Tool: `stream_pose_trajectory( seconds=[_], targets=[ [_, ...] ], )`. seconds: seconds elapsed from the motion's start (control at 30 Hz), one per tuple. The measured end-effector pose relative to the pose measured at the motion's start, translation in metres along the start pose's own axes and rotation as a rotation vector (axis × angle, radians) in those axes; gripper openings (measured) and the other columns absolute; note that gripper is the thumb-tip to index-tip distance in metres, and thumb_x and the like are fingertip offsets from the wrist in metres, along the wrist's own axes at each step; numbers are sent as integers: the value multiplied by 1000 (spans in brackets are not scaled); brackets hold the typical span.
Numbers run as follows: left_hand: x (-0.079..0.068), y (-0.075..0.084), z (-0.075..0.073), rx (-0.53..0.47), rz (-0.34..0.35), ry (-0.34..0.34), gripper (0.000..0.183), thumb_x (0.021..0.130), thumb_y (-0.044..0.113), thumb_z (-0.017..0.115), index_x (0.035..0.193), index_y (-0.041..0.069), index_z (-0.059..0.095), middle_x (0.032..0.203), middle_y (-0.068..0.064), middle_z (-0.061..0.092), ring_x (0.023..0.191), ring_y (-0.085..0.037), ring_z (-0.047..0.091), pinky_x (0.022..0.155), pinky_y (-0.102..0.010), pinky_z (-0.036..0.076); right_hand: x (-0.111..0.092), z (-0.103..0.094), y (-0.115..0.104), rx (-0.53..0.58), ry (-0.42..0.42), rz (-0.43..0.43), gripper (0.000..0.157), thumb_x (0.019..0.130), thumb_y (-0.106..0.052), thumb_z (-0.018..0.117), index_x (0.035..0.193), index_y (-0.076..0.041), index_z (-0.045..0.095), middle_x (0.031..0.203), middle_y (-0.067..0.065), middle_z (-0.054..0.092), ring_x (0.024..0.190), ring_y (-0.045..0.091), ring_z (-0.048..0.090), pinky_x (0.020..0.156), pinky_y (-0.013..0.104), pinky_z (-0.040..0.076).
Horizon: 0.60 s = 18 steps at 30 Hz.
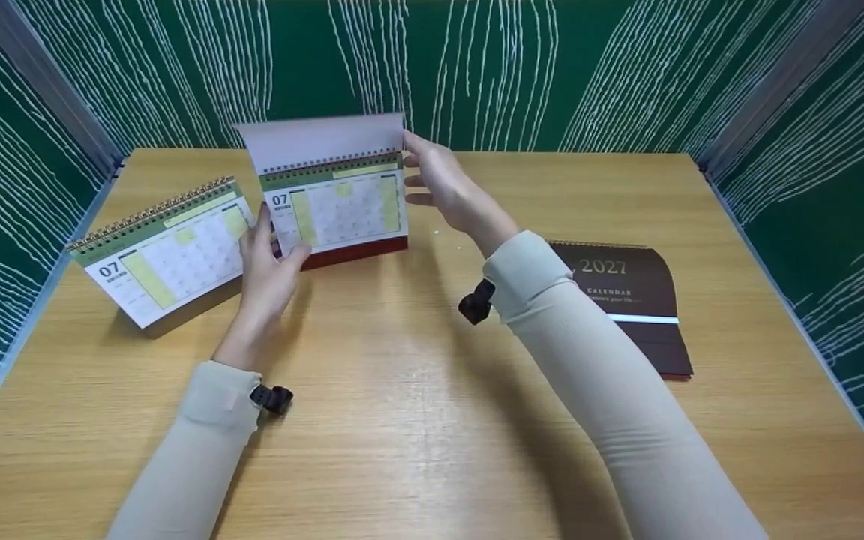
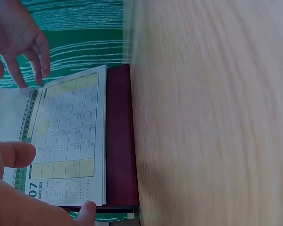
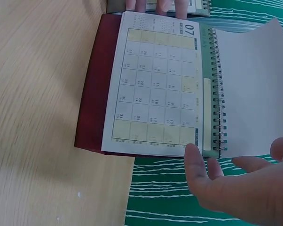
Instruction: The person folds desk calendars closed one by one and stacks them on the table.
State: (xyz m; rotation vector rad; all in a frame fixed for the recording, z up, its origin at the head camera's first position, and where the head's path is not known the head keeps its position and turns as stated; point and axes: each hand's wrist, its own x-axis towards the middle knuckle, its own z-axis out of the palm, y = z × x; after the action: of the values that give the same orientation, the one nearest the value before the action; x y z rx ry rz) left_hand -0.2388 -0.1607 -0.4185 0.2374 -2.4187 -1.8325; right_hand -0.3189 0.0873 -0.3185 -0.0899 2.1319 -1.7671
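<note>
Calendar with a red base [image 1: 347, 211] stands up on the wooden table [image 1: 402, 427], near the back and a bit left of the middle. From far off, on my head camera, I see its page with a big 07 on it. A white sheet [image 1: 319, 142] sticks up above its ring row [image 1: 331, 162] and bends back a little at the top.

My left hand [image 1: 263, 262] is spread at the left side of this calendar. Its fingertips are at the edge, and the thumb sits apart from them. My right hand [image 1: 439, 187] is spread at the other side, up high, with its fingertips by the right edge. I cannot tell how hard either hand presses.

Just left of my left hand is a second calendar [image 1: 188, 251], turned at a slant, with the same 07 page showing. I cannot tell if my fingers touch it too.

Over on the right, partly behind my right sleeve [image 1: 552, 307], is a dark brown calendar [image 1: 627, 289]. It says 2027 in gold, and a white stripe [image 1: 646, 319] goes across it. Behind the table is a green wall [image 1: 492, 75] with wiggly white lines.
</note>
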Motion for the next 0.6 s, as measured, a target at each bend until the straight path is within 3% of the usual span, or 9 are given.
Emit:
stream_pose_trajectory(
  seconds=[0.37, 0.6],
  targets=[
    [0, 2, -2, -20, 11, -29, 90, 103, 16, 61, 173, 25, 4, 165, -17, 17, 146, -29, 45, 118, -38, 43, -6, -3, -2, 166, 1, -16, 47, 115, -47, 32, 136, -19, 64, 139, 8, 55, 125, 28, 54, 104, 40, 50],
    [1, 0, -4, -21, 9, -14, 85, 104, 17, 58, 173, 24, 8, 166, -17, 18, 145, -30, 44, 118, -38, 42, -8, -5, 1, 186, -30, -22, 50, 116, -44, 27, 141, -16, 60, 140, 8, 59, 124, 30, 58, 106, 41, 50]
  ],
)
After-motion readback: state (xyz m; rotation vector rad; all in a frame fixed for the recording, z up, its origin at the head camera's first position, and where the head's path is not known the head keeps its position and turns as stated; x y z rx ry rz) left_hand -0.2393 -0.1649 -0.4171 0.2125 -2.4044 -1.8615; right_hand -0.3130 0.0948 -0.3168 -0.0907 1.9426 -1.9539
